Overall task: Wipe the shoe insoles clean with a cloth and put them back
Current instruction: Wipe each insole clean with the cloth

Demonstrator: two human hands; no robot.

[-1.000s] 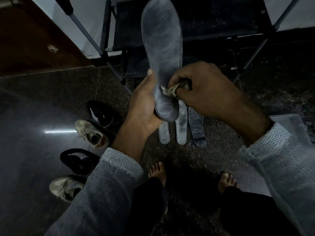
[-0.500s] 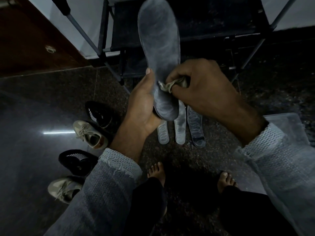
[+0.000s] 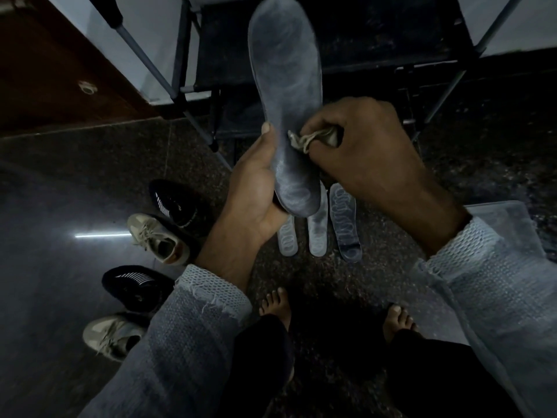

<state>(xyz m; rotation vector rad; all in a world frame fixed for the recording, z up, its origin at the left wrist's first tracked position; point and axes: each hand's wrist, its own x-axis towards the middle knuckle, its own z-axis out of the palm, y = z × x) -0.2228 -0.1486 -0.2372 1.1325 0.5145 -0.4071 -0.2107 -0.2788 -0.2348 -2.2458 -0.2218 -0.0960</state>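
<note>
Grey and dusty-looking, the long foam insole (image 3: 286,95) stands nearly upright in the upper middle of the frame, its heel end low and its toe end reaching the top edge. No brand or writing can be read on it; the three pale translucent insoles (image 3: 318,233) lying side by side on the speckled dark stone floor (image 3: 316,285) below centre carry raised looping patterns (too blurred to read as letters). The left hand (image 3: 256,194) grips the grey insole at its heel, palm cupped under the lower edge and thumb laid straight up along the left rim. The right hand (image 3: 358,146) has its fingers curled tight around a small crumpled beige cloth (image 3: 313,138), and a bunched end of that cloth pokes out against the insole's right side at mid-length. Both wrists come out of frayed grey knit sleeves (image 3: 211,297). At the left of the frame four shoes sit in a staggered row: two black slip-on shoes with white stripe marks (image 3: 135,285) alternating with two beige laced sneakers (image 3: 159,239); faint lettering on the farther black one is not legible. Bare feet (image 3: 277,306) show at lower centre, and a dark metal-framed rack (image 3: 361,40) fills the upper part of the frame behind the insole.
</note>
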